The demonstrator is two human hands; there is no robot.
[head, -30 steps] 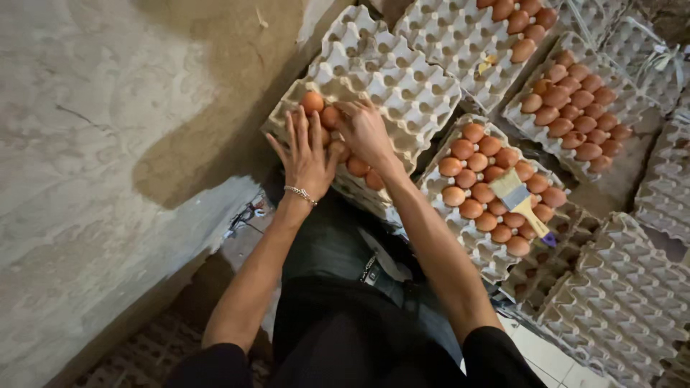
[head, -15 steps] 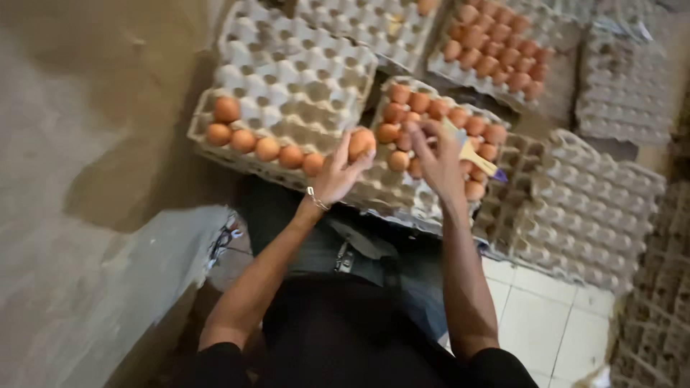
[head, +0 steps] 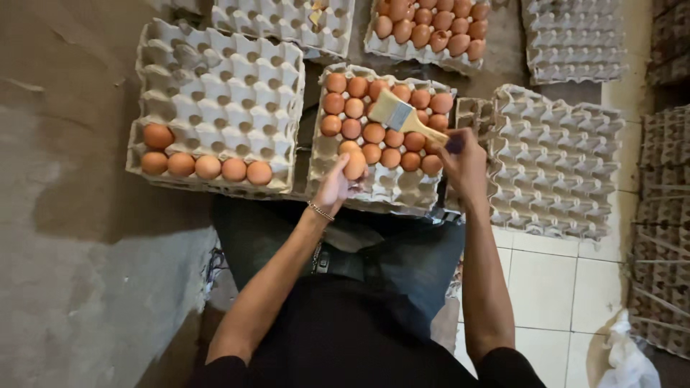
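My left hand (head: 336,185) holds a brown egg (head: 355,165) over the near edge of the middle egg tray (head: 392,188), which is partly filled with brown eggs. My right hand (head: 463,162) grips the handle of a paintbrush (head: 402,115) whose bristles lie over that tray's eggs. To the left, a grey tray (head: 215,93) holds several brown eggs (head: 207,167) along its near row and left corner. A thin bracelet circles my left wrist.
An empty grey tray (head: 557,158) lies to the right. Farther back are another empty tray (head: 284,21), a tray of brown eggs (head: 431,29) and one more empty tray (head: 571,39). Stacked trays (head: 665,230) stand at the right. A concrete wall is at the left.
Both hands left the left tray and moved right to the middle tray. My left hand now holds an egg and my right hand has taken hold of the paintbrush.
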